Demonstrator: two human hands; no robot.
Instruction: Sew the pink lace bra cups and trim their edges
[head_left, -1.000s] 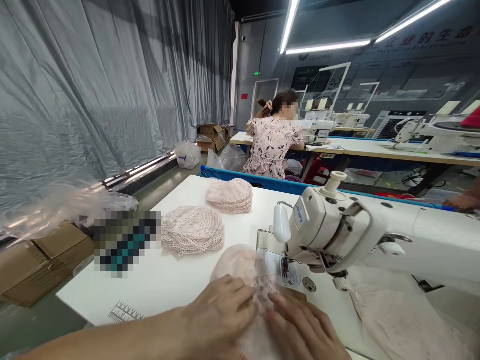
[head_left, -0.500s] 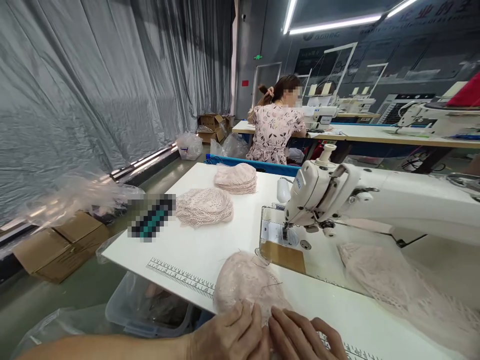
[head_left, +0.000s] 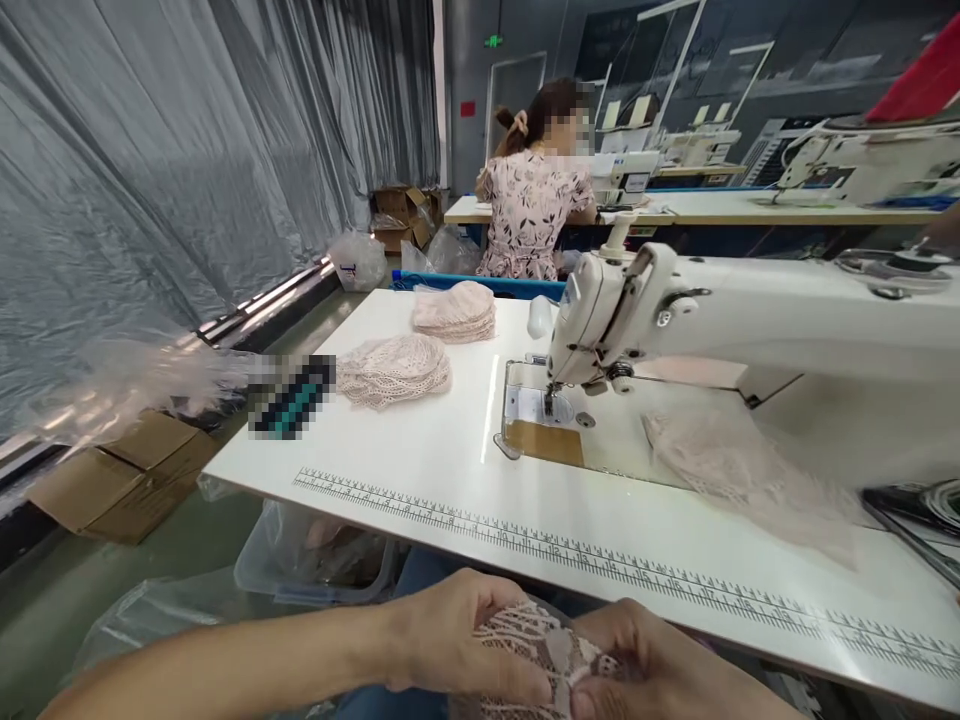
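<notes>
Low at the bottom edge, over my lap and in front of the table, both hands grip a pale pink lace piece (head_left: 534, 640). My left hand (head_left: 457, 640) has its fingers wrapped round the lace from the left, thumb on top. From the right, my right hand (head_left: 637, 660) pinches the same lace with its thumb. The lower part of the piece runs out of view. Beyond the hands stands a white sewing machine (head_left: 675, 310), its needle area over the metal plate (head_left: 536, 405). Loose pink lace (head_left: 739, 465) lies to the right, beneath the machine's arm.
Two stacks of pink lace pieces, a nearer stack (head_left: 397, 370) and a farther stack (head_left: 457, 312), rest on the white table (head_left: 420, 450) with a printed ruler. A plastic bin (head_left: 315, 550) and a cardboard box (head_left: 124, 475) stand left. Ahead, a person (head_left: 536, 200) sits at another machine.
Both hands have drawn the pink lace piece off the tabletop, down and towards me. The lace now faces up between the fingers. The view has shifted, so the table shows higher and its ruler is uncovered.
</notes>
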